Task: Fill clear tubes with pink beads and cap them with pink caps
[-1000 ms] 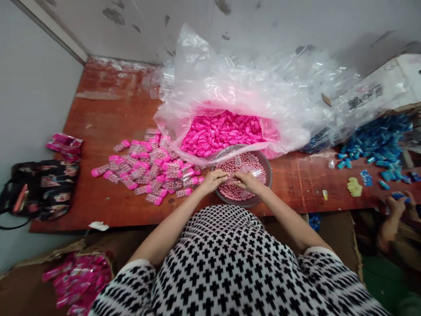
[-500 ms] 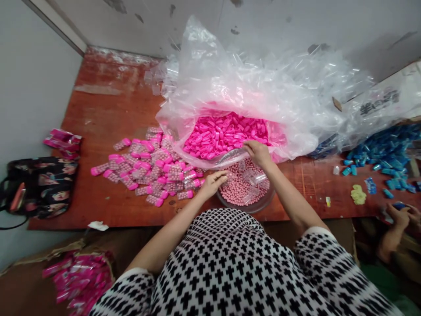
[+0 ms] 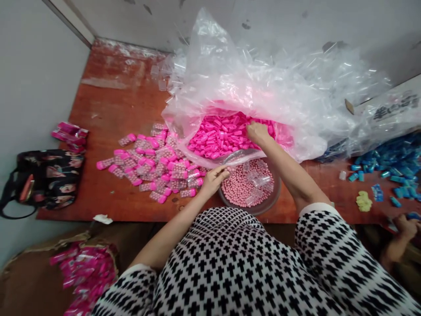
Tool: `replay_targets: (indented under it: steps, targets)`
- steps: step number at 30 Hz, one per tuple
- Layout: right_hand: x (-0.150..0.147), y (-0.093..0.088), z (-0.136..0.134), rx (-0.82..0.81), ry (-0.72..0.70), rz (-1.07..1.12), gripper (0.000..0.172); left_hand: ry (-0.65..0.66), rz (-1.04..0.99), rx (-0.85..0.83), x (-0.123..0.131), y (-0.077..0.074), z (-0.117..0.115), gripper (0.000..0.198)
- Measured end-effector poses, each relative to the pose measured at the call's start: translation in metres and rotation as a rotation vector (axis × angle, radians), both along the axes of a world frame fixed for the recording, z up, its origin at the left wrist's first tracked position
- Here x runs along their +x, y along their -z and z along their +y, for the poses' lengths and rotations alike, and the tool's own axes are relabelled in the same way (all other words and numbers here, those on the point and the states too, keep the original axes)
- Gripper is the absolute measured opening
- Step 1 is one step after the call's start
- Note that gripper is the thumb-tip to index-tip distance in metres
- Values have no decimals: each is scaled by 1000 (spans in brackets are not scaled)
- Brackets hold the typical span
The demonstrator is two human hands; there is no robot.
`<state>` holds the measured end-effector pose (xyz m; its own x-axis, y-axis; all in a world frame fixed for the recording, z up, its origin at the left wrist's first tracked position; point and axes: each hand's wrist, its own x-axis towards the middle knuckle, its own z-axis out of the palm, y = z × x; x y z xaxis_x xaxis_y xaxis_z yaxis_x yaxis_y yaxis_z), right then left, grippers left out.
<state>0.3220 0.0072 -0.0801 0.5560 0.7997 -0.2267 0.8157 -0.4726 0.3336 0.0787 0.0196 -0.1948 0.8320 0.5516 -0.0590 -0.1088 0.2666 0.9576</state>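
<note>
While the right hand [image 3: 257, 132] reaches into the heap of bright pink plastic caps [image 3: 226, 134] inside the opened clear plastic bag [image 3: 230, 83], its fingers curl down among them; whether they have pinched one yet I cannot tell. The caps look small, hard, light and smooth, so a single one is probably best taken between thumb and fingertip by its sides, as it would slip easily from a loose hold. The left hand [image 3: 214, 179] rests at the near left rim of the round dark bowl [image 3: 274, 199] of pale pink candy beads [image 3: 238, 188], fingers folded around something small and clear, likely a little tube, though it is mostly hidden. Several empty clear tubes [image 3: 258, 180] lie on the beads. Left of the bowl, filled tubes with pink caps [image 3: 154, 164] spread over the reddish wooden table [image 3: 115, 105]. Far right lie blue caps [image 3: 394, 160], with another person's hand [image 3: 406, 226] near them. A dark patterned bag [image 3: 46, 175] sits at the table's left edge.
</note>
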Motion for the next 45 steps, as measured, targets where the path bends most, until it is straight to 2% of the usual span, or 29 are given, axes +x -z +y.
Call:
replay_targets:
  steps: [4,8,10,13,17,20,26,31,36,40,42,45]
  targets:
    - [4,-16,-41,221,162,-8,32,-36,13,30,7,-1,1,42]
    - [-4,-12,-78,499,276,365,30,-18,-1,7,12,-2,-3,47]
    - [-19,-6,-90,672,248,533,32,0,-15,-10,14,-4,-7,49]
    - [-56,0,-100,822,64,616,35,11,-26,21,15,-8,-12,48]
    - [-102,2,-105,794,-198,693,29,-35,-23,161,13,-13,-14,38]
    - [-117,4,-110,775,-295,659,26,-47,-15,238,7,-15,-15,35]
    - [-124,7,-126,708,-371,541,19,-57,-60,420,-8,-26,-17,32]
    - [-135,6,-136,634,-434,397,16,-11,-91,636,-14,-36,-16,27]
    - [-133,13,-138,573,-443,410,15,49,14,807,-15,-38,-12,24]
    - [-130,12,-134,574,-427,464,19,61,-14,721,-14,-38,-7,26]
    - [-132,2,-129,559,-442,436,28,95,-28,653,-15,-39,-5,27]
    - [-137,-21,-122,464,-567,392,44,181,-19,582,-20,-38,-5,28]
